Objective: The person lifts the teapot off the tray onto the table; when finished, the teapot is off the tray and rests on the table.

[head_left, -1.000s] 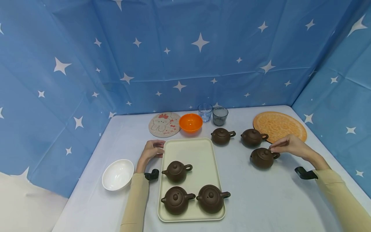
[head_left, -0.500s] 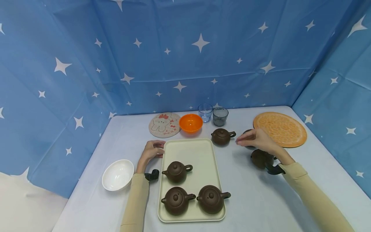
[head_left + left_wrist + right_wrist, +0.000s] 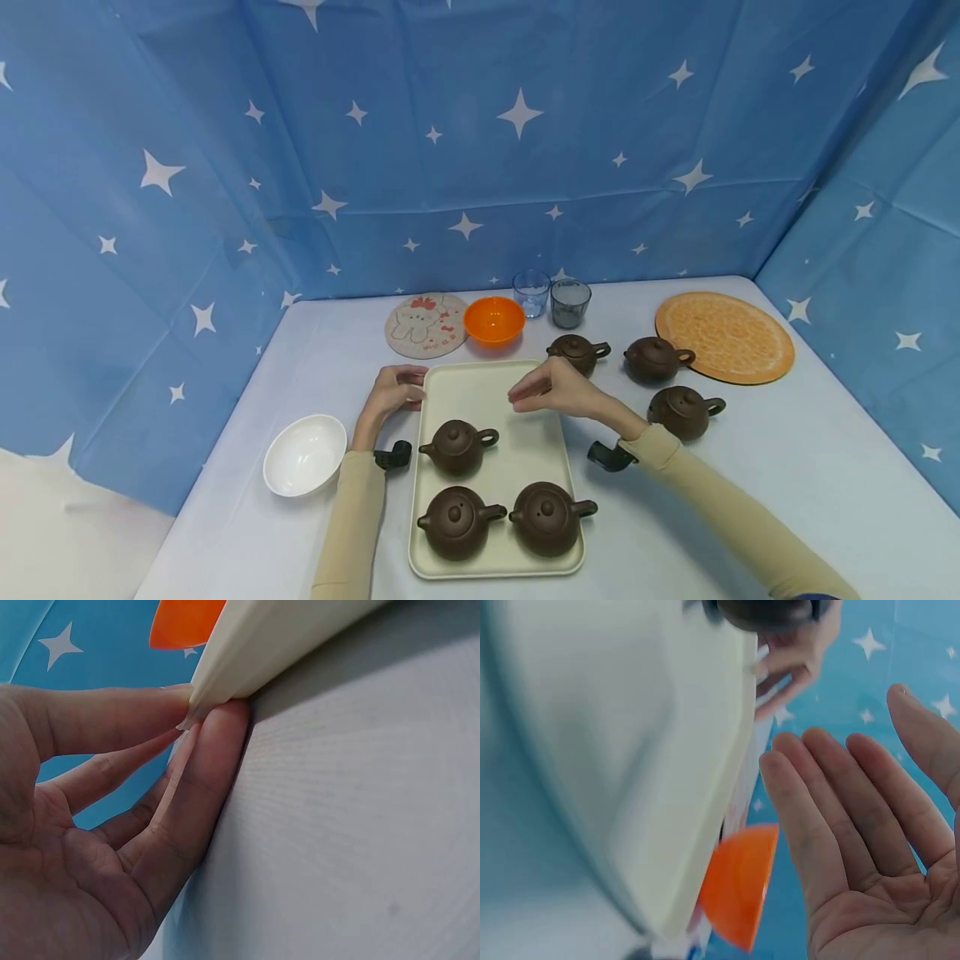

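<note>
No word, brand or number can be read anywhere. The round coaster, just left of the orange bowl, bears a cartoon animal with small red marks beside it, too tiny to make out.

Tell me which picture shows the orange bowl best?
The head view: the whole orange bowl sits behind the tray, rim and inside clear. The left wrist view catches only an orange sliver, and the right wrist view a blurry edge.
</note>
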Tool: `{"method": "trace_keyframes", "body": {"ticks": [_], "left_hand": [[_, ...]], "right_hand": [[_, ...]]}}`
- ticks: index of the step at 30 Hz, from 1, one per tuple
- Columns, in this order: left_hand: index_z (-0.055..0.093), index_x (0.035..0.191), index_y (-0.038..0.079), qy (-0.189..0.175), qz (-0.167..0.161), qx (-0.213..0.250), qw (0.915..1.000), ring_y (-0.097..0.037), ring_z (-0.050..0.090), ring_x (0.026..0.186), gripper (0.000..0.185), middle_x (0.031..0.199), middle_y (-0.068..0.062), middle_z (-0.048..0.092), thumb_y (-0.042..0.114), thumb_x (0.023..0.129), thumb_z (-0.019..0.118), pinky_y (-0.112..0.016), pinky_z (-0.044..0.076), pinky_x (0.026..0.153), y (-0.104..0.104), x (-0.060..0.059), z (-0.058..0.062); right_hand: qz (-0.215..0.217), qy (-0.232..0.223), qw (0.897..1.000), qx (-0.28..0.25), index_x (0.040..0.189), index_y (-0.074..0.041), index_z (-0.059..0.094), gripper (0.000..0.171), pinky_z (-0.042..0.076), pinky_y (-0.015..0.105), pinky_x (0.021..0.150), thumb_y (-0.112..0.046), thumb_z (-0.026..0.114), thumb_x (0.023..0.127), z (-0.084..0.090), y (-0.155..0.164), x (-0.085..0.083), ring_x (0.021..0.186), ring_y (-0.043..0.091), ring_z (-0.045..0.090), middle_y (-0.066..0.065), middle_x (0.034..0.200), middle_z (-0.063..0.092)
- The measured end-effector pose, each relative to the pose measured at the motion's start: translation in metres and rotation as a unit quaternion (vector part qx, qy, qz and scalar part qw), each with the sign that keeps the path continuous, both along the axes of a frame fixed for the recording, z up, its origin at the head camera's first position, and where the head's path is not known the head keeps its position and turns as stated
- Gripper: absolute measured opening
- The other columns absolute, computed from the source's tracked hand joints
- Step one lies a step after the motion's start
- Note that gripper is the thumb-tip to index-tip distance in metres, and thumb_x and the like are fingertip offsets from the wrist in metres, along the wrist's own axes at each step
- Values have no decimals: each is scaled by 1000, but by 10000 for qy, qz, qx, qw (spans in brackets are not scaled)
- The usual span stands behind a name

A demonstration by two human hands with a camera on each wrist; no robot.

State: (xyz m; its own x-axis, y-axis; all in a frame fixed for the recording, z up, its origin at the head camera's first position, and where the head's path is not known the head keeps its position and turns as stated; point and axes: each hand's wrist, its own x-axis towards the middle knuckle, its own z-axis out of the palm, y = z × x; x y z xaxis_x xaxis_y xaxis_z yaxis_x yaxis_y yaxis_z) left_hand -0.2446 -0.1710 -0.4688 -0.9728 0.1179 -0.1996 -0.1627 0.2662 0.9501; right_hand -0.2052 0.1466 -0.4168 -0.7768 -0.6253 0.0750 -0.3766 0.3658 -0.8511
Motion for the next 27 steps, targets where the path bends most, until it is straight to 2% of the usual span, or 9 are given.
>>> {"method": "trace_keyframes", "body": {"ticks": [9,16,27], "left_hand": [[58,122,-10,26,-40,41,10000,-15,64,69,51,101,-22,63,-16,71,59,-29,62,60,-1,1,-1],[58,122,-10,59,-33,39,10000,-16,64,68,51,104,-25,62,-15,71,59,-30,62,59,-1,1,0],[58,122,-10,47,-30,50,10000,-15,64,68,51,104,-25,63,-15,72,59,-29,61,59,-1,0,-2]], "right_hand": [[403,6,9990,-193,99,6,73,26,59,22,76,-10,77,79,-9,-32,1,85,17,71,14,94,74],[561,-215,9981,-136,98,6,73,25,60,21,74,-7,77,78,-14,-46,2,82,15,71,14,92,74],[625,-152,9979,67,88,-2,77,16,60,20,67,-10,81,75,-23,-56,9,72,8,70,6,82,74]]}}
